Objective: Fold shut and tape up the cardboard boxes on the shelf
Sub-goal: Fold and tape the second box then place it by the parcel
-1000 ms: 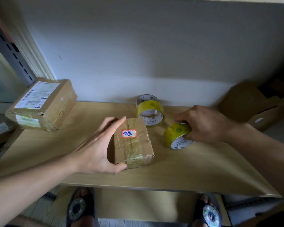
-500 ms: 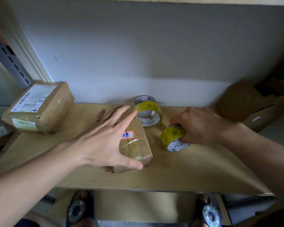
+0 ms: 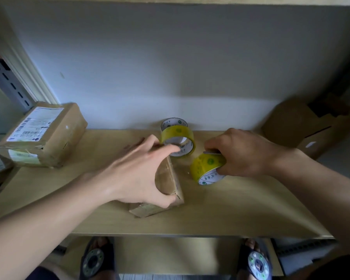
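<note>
A small taped cardboard box (image 3: pixel 168 184) lies in the middle of the wooden shelf (image 3: pixel 230 209). My left hand (image 3: pixel 137 174) covers its top, thumb hooked over the near corner and fingers reaching past its far edge, so the label is hidden. To the right, my right hand (image 3: pixel 245 152) is closed around a yellow tape roll (image 3: pixel 206 168) that rests tilted on the shelf. A second yellow tape roll (image 3: pixel 178 138) stands behind the box near the wall, close to my left fingertips.
A larger taped parcel (image 3: pixel 42 136) with a white shipping label sits at the shelf's left end. A brown cardboard box (image 3: pixel 303 126) stands in shadow at the far right. The grey wall closes the back. My feet in sandals show below the shelf's front edge.
My left hand slid from the box's left side up over its top, hiding the label, and the box has turned slightly. My right hand stays on the tape roll.
</note>
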`<state>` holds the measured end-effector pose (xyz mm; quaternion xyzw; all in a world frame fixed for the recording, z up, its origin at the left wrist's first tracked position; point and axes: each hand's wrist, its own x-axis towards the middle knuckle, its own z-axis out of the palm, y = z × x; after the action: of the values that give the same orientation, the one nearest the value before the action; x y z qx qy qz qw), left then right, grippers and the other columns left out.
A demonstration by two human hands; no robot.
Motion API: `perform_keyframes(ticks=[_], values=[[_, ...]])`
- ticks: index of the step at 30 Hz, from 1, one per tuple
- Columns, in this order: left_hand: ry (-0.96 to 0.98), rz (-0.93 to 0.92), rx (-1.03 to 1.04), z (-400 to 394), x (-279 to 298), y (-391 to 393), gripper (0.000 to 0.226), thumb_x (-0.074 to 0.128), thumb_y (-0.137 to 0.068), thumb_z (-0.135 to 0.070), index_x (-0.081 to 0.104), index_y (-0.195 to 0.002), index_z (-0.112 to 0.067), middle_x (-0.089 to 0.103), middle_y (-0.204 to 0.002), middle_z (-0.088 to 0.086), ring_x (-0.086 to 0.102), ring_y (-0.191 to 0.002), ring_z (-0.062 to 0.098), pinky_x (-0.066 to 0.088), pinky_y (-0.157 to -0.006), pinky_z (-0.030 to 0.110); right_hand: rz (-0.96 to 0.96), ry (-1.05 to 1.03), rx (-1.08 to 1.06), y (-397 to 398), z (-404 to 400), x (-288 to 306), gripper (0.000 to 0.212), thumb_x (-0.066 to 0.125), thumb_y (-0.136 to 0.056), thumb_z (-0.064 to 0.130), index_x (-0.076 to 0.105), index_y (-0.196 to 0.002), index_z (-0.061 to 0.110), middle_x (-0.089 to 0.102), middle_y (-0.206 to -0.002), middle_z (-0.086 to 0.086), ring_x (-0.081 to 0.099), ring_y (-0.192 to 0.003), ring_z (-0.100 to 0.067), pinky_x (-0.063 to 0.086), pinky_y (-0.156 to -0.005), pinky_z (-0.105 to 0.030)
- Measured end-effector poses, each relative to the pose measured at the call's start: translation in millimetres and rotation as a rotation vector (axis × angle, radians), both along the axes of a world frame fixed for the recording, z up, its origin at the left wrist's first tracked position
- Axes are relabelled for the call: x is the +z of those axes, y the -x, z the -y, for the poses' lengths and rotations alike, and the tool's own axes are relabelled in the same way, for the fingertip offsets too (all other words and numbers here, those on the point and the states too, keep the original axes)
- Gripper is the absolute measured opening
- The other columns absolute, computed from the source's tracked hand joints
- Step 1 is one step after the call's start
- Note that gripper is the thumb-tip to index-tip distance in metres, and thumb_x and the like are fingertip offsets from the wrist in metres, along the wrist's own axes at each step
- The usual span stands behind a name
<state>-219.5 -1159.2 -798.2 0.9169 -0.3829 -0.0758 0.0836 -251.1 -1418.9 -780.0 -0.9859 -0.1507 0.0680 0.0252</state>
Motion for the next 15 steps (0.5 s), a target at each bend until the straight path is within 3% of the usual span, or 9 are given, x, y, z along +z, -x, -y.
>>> perform_keyframes(ticks=[2, 5, 8, 12, 15], values=[[0.134, -0.067, 0.002, -8, 3, 1, 0.11, 0.082, -0.061, -0.068, 0.022, -0.152, -0.05, 0.034, -0.129, -0.017, 0.041, -0.11, 0.0, 0.031, -0.087, 0.0, 0.025, -0.049, -0.001, 2, -2, 6, 0.033, 0.077, -0.074, 0.03, 0.044, -0.073, 0.035, 0.057, -0.071, 0.008, 0.055, -0.069, -0.013, 0.037, -0.056, -0.031], [0.283, -0.097, 0.009, -15, 0, 2, 0.113, 0.087, -0.06, -0.061, 0.027, -0.154, -0.043, 0.036, -0.128, -0.017, 0.046, -0.115, -0.004, 0.031, -0.088, -0.003, 0.022, -0.142, 0.0, 6, -4, 16, 0.041, 0.077, -0.073, 0.025, 0.047, -0.072, 0.053, 0.052, -0.063, 0.011, 0.05, -0.063, -0.008, 0.033, -0.054, -0.03], [0.348, -0.094, 0.016, -20, -8, 1, 0.117, 0.085, -0.055, -0.063, 0.032, -0.155, -0.034, 0.034, -0.132, -0.017, 0.044, -0.119, -0.005, 0.027, -0.094, -0.004, 0.036, -0.196, -0.006, 8, -3, 23, 0.053, 0.074, -0.07, 0.02, 0.046, -0.074, 0.065, 0.057, -0.07, 0.026, 0.052, -0.064, -0.005, 0.031, -0.053, -0.025], [0.468, -0.08, 0.037, -30, -17, -3, 0.115, 0.079, -0.05, -0.065, 0.043, -0.152, -0.025, 0.034, -0.138, -0.015, 0.038, -0.129, -0.012, 0.028, -0.098, -0.002, 0.083, -0.3, 0.004, 4, 2, 19, 0.034, 0.074, -0.072, 0.014, 0.049, -0.071, 0.038, 0.055, -0.066, 0.013, 0.051, -0.063, -0.007, 0.036, -0.053, -0.029], [0.573, -0.101, 0.041, -39, -29, -7, 0.112, 0.083, -0.049, -0.059, 0.049, -0.149, -0.021, 0.037, -0.141, -0.012, 0.043, -0.136, 0.002, 0.039, -0.108, 0.017, -0.01, -0.519, -0.033, 2, 5, 8, 0.02, 0.081, -0.082, 0.016, 0.063, -0.082, 0.024, 0.065, -0.073, 0.008, 0.06, -0.07, -0.008, 0.05, -0.064, -0.032]])
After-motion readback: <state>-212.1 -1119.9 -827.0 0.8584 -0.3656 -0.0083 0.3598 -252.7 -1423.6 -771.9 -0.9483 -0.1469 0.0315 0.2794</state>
